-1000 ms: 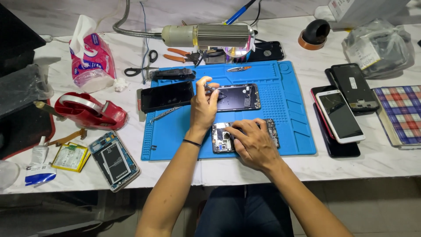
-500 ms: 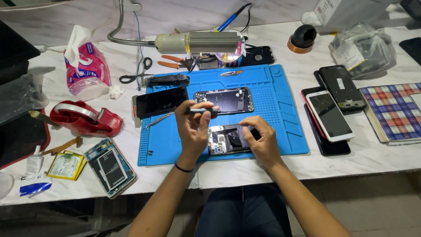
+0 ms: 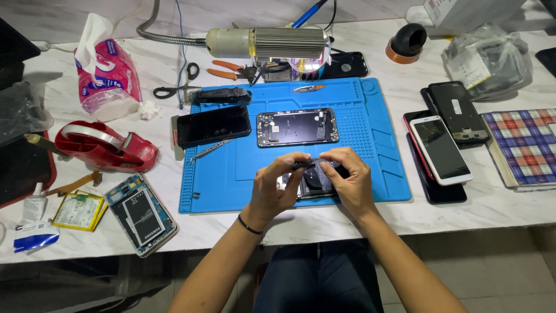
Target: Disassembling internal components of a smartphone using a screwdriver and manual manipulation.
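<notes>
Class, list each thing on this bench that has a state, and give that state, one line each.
Opened phone under the hands: back off, insides showing.
Dark phone frame: stripped, lying flat.
Black phone on mat's left edge: screen dark.
White phone: screen dark.
Pink tissue pack: open, tissue sticking out.
Black-handled scissors: closed.

- Pink-and-white tissue pack [image 3: 107, 78], far left of the bench, tissue poking up
- Dark phone screen [image 3: 213, 126], on the blue mat's left edge
- White-framed phone [image 3: 440, 149] with dark screen, right of the mat
- Clear plastic bag [image 3: 486, 61] bearing a white label, far right
</notes>
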